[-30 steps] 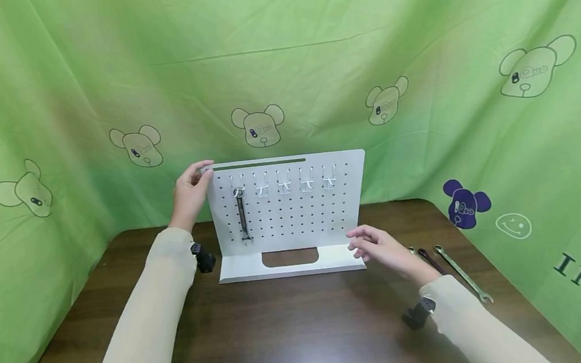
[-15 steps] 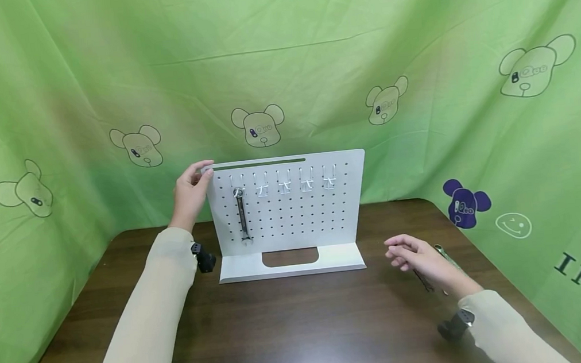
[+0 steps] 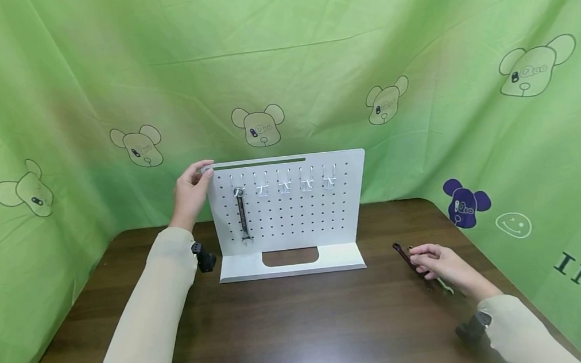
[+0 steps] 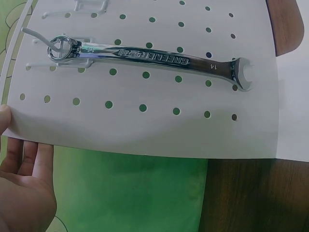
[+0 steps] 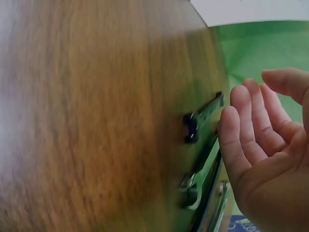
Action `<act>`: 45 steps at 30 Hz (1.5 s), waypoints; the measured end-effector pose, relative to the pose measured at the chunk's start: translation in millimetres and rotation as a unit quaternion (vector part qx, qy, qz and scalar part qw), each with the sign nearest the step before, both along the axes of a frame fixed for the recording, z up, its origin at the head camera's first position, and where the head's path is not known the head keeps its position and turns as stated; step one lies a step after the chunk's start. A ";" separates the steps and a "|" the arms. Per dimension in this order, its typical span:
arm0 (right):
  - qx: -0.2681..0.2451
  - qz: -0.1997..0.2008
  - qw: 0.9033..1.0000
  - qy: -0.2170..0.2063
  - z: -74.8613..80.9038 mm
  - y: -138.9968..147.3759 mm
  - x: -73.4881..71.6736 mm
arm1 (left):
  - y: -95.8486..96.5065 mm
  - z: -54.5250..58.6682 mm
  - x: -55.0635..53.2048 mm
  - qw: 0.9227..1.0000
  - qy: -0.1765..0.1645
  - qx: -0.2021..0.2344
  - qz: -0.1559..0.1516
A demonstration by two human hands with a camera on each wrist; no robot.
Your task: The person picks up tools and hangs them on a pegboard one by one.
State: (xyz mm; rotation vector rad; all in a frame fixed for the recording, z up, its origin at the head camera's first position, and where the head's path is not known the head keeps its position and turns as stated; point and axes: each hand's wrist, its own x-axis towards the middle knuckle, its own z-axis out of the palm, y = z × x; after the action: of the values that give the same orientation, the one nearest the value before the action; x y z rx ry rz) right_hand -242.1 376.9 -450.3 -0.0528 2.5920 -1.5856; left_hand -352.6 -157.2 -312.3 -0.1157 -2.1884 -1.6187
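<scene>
My left hand (image 3: pixel 189 193) pinches the upper left corner of a white pegboard stand (image 3: pixel 294 218), thumb on the front and fingers behind. A chrome combination wrench (image 4: pixel 159 58) hangs by its ring end from the leftmost hook; its shank is marked 14. At the right of the table my right hand (image 3: pixel 445 266) is over several wrenches, fingers loosely bent and holding nothing. A dark wrench (image 3: pixel 402 252) shows left of the fingertips, and a shiny wrench (image 3: pixel 446 287) is partly hidden under the hand. In the right wrist view the wrenches are blurred beside my fingers (image 5: pixel 231 128).
Several white wire hooks (image 3: pixel 307 183) without tools stick out along the pegboard's upper part. The brown wooden table (image 3: pixel 293 331) carries the stand near its back edge. A green curtain (image 3: pixel 291 72) with cartoon bear heads hangs behind and at both sides.
My right hand has moved right, from beside the stand's base to over the wrenches, covering some and revealing the dark one. My left hand and the hanging wrench have stayed put.
</scene>
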 end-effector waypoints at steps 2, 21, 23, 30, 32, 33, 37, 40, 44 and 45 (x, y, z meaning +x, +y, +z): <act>0.007 -0.008 1.000 -0.008 -1.4 2.6 -0.2 | 0.0 0.2 -0.4 1.000 0.000 0.001 0.000; 0.042 -0.026 0.998 -0.032 -9.1 8.7 -8.0 | 0.2 -1.2 -0.9 1.000 0.002 0.007 -0.006; 0.052 -0.035 0.998 -0.031 -10.0 7.9 -9.6 | 0.3 -0.9 -0.3 1.000 0.002 0.008 -0.006; 0.108 -0.064 0.992 -0.014 -11.5 3.1 -12.5 | 0.8 -0.5 0.7 1.000 -0.001 0.012 -0.010; 0.125 -0.069 0.990 -0.008 -11.1 1.3 -12.6 | 0.7 -0.5 0.9 1.000 0.001 0.012 -0.011; 0.132 -0.071 0.989 -0.005 -10.9 0.4 -12.4 | 0.7 -0.5 0.9 1.000 0.001 0.012 -0.011; 0.161 -0.079 0.984 0.002 -12.4 -1.8 -13.1 | 0.8 -1.2 0.1 1.000 0.002 0.008 -0.011; 0.176 -0.087 0.980 -0.001 -13.4 -3.7 -14.7 | 0.9 -1.3 -0.1 1.000 0.002 0.010 -0.011; 0.181 -0.095 0.979 -0.009 -10.9 -6.8 -16.1 | 0.5 -0.8 0.6 1.000 0.003 0.014 -0.011; 0.181 -0.095 0.979 -0.010 -9.7 -7.6 -16.2 | 0.4 -0.7 0.8 1.000 0.003 0.014 -0.010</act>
State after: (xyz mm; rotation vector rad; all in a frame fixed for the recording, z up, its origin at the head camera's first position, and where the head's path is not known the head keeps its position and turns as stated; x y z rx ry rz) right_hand -258.3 369.3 -459.9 0.2455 2.8960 -1.1265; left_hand -351.8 -156.8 -313.0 -0.1335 -2.1664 -1.6561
